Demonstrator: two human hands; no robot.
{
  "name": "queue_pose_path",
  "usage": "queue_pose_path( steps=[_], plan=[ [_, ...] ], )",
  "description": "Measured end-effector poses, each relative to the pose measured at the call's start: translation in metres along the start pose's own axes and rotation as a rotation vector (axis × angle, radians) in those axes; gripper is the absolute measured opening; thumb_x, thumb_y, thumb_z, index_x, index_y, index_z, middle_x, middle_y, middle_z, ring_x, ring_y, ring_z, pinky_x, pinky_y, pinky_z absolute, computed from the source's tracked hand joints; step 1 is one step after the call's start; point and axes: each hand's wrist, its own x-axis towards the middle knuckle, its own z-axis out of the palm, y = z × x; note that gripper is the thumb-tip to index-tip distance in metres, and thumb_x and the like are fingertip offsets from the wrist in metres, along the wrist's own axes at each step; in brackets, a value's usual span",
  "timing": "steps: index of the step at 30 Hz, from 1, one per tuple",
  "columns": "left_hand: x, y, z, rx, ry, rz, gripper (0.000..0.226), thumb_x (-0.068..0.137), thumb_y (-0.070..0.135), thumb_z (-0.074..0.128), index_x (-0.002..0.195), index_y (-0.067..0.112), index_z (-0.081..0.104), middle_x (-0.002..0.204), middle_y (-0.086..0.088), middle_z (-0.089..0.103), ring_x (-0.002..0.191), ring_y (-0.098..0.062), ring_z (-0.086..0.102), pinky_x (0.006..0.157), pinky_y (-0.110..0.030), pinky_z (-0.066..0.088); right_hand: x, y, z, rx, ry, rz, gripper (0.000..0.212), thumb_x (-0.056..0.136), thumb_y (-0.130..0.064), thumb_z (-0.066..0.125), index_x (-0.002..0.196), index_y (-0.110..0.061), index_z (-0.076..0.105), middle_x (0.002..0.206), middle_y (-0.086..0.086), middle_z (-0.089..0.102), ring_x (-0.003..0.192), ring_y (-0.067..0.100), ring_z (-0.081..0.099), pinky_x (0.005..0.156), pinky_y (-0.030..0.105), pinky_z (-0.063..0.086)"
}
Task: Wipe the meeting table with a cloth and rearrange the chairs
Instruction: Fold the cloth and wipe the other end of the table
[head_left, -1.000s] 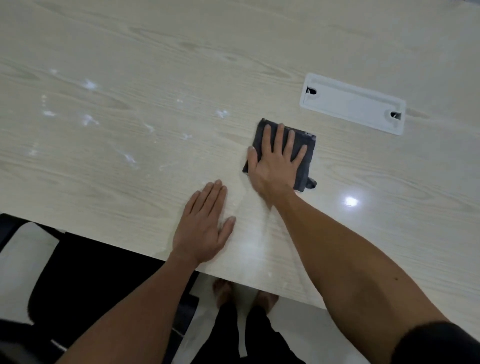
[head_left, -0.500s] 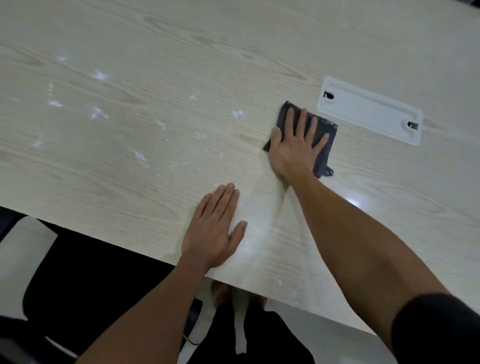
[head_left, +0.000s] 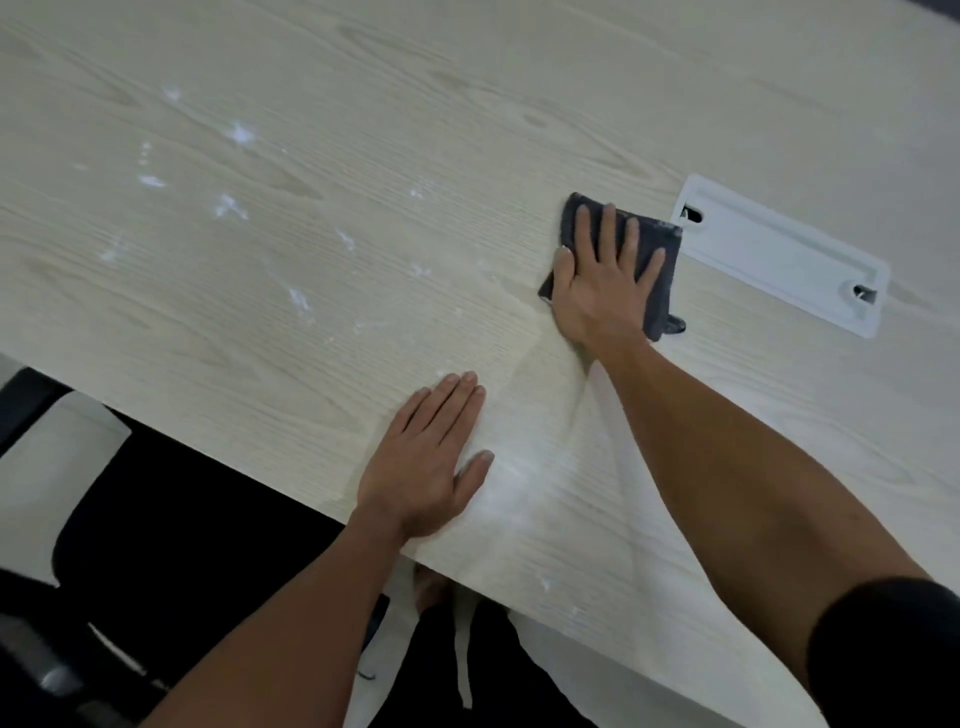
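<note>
— Pale wood grain covers the whole worktop (head_left: 467, 104), and white smears (head_left: 239, 134) are scattered over its left half. Where is the cloth?

— The dark grey cloth (head_left: 658, 260) lies folded on the worktop, right of the middle. Its far right corner touches, or very nearly touches, the near end of a white rectangular cable cover (head_left: 779, 254) set flush into the surface.

— What are the 2 hands doing?

— The right hand (head_left: 602, 280) lies flat on top of the cloth, palm down, with its fingers spread and straight. It presses on the cloth rather than gripping it. The left hand (head_left: 426, 462) is also flat and palm down, fingers together and thumb out to the side, resting on bare wood near the front edge. It holds nothing. The 2 hands are apart, the left one nearer the person.

— Anything else on the surface?

— A lighter, hazy streak (head_left: 540, 467) runs from the right wrist back toward the front edge, passing just right of the left hand. A few small white flecks sit near that edge.

— And below the edge?

— A black chair (head_left: 171, 519) stands at the lower left, partly under the worktop, beside a white panel (head_left: 47, 478). Dark trousers (head_left: 498, 670) and a bare foot (head_left: 428, 587) show beneath the edge, on a pale floor.
</note>
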Motion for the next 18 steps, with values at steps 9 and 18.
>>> queue_pose_path(
  steps=[9,18],
  plan=[
    [0.000,0.001,-0.001,0.031,-0.017,0.004,0.075,0.106,0.052,0.043,0.165,0.010,0.025,0.175,-0.005,0.018,0.162,-0.019,0.013,0.129,-0.045,0.021,-0.050,0.003,0.018,-0.141,-0.075,-0.570,0.057,0.112,-0.051,0.017,0.167,-0.039,0.012,0.176,-0.009,0.008,0.163,0.020,0.001,0.129,0.058,-0.003],
    [0.003,-0.002,-0.001,0.001,0.006,0.013,0.073,0.107,0.053,0.042,0.164,0.010,0.028,0.174,-0.006,0.021,0.162,-0.020,0.016,0.129,-0.043,0.022,0.013,-0.091,0.023,-0.061,-0.035,-0.403,0.062,0.110,-0.051,0.008,0.169,-0.032,0.005,0.177,-0.003,0.000,0.163,0.026,-0.005,0.127,0.061,-0.009]
  ],
)
